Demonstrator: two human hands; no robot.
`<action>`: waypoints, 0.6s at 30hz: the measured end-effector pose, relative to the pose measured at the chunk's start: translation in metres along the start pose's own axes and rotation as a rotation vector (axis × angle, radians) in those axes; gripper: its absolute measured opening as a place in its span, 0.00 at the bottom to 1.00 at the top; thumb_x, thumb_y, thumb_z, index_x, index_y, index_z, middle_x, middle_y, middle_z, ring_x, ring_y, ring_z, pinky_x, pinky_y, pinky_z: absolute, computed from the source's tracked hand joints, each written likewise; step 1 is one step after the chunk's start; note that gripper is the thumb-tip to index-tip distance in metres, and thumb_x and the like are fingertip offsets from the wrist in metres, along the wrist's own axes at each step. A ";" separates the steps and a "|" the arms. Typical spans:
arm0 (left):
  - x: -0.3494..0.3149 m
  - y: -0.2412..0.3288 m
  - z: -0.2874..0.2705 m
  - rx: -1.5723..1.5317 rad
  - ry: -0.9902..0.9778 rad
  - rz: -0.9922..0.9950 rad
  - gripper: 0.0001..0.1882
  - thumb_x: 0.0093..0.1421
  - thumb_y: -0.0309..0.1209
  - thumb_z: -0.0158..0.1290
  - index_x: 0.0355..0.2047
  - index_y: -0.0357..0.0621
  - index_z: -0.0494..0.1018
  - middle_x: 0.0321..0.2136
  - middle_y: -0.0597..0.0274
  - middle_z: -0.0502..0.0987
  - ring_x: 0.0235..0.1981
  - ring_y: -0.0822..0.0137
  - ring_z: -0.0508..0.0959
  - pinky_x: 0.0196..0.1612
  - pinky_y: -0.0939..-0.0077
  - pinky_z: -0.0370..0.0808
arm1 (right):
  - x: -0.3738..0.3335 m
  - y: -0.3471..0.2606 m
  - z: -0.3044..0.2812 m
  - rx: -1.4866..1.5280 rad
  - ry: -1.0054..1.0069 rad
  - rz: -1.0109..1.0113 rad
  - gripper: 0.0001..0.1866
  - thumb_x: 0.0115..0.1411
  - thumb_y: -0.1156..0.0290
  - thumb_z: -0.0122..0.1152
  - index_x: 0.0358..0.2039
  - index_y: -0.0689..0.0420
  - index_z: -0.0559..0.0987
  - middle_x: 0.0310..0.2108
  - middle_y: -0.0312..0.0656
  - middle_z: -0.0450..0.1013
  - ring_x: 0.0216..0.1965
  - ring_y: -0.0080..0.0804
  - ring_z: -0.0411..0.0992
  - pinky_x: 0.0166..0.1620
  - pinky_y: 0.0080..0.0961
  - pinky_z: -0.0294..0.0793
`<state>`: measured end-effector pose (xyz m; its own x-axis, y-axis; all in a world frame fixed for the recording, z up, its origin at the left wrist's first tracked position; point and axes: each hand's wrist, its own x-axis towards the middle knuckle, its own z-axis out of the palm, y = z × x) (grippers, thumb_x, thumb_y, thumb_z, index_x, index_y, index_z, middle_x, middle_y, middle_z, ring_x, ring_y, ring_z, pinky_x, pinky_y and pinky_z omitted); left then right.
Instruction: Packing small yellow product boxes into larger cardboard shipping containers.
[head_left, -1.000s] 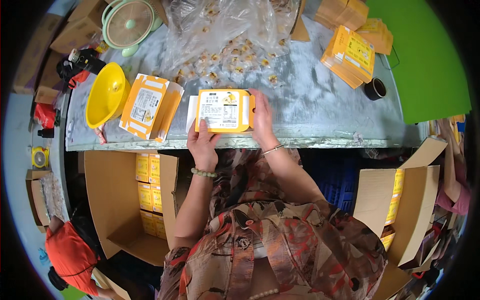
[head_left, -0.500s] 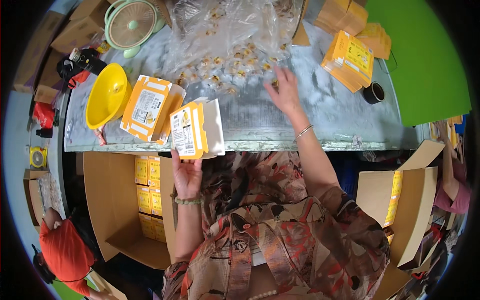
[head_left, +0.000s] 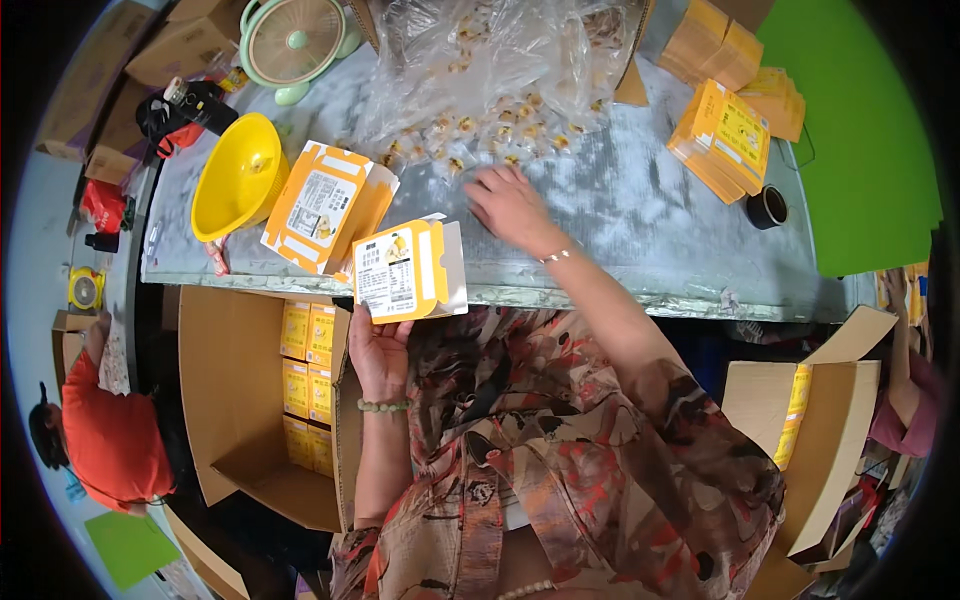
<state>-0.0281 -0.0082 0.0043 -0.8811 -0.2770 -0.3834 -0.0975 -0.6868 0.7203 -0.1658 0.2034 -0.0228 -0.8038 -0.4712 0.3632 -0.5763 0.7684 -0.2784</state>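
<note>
My left hand [head_left: 380, 350] grips the lower edge of an open yellow-and-white carton [head_left: 408, 270], its fingers beneath and thumb in front. The carton is tilted at the table's front edge, its white flap to the right. My right hand [head_left: 510, 212] is over the table, palm down, with fingers bent together; what lies under them is hidden. Just beyond its fingertips are several small clear-wrapped packets [head_left: 512, 158], spilling from a large clear plastic bag [head_left: 470, 75]. Another orange-and-white carton [head_left: 318, 210] lies left of the held one.
A yellow basket [head_left: 240, 178] and green fan [head_left: 297, 42] stand at left. Flat cartons [head_left: 720, 140] are stacked at right, beside a tape roll [head_left: 767, 207]. Below the table are a cardboard box [head_left: 235, 380] of packed cartons and another box [head_left: 830, 420]. A person in red [head_left: 115, 430] is at left.
My right hand has moved left along the near side of the packets, and its spread fingers have drawn in. The left hand still holds the carton. The whole view has shifted slightly.
</note>
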 end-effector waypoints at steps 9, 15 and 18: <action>0.021 -0.014 0.025 0.186 0.031 0.168 0.14 0.55 0.32 0.42 0.41 0.40 0.60 0.33 0.58 0.70 0.30 0.66 0.74 0.26 0.74 0.75 | -0.078 0.023 -0.044 0.862 0.434 0.653 0.17 0.54 0.62 0.44 0.42 0.56 0.68 0.45 0.45 0.62 0.50 0.36 0.56 0.52 0.27 0.53; 0.033 -0.036 0.043 0.304 -0.016 0.203 0.16 0.55 0.32 0.44 0.42 0.39 0.62 0.32 0.60 0.70 0.30 0.71 0.72 0.25 0.81 0.74 | -0.078 -0.007 -0.006 0.278 0.476 0.649 0.19 0.57 0.59 0.38 0.43 0.59 0.65 0.42 0.41 0.64 0.43 0.33 0.62 0.47 0.25 0.58; 0.033 -0.050 0.056 0.325 -0.086 0.140 0.16 0.55 0.33 0.44 0.43 0.41 0.62 0.32 0.60 0.70 0.31 0.70 0.72 0.27 0.80 0.73 | -0.058 -0.026 0.004 0.602 0.496 0.580 0.19 0.57 0.60 0.38 0.44 0.60 0.64 0.39 0.39 0.65 0.40 0.30 0.63 0.43 0.25 0.62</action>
<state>-0.0784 0.0545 -0.0116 -0.9306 -0.2864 -0.2281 -0.1032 -0.3924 0.9140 -0.1046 0.2089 -0.0396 -0.9126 0.2533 0.3210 -0.1999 0.4084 -0.8907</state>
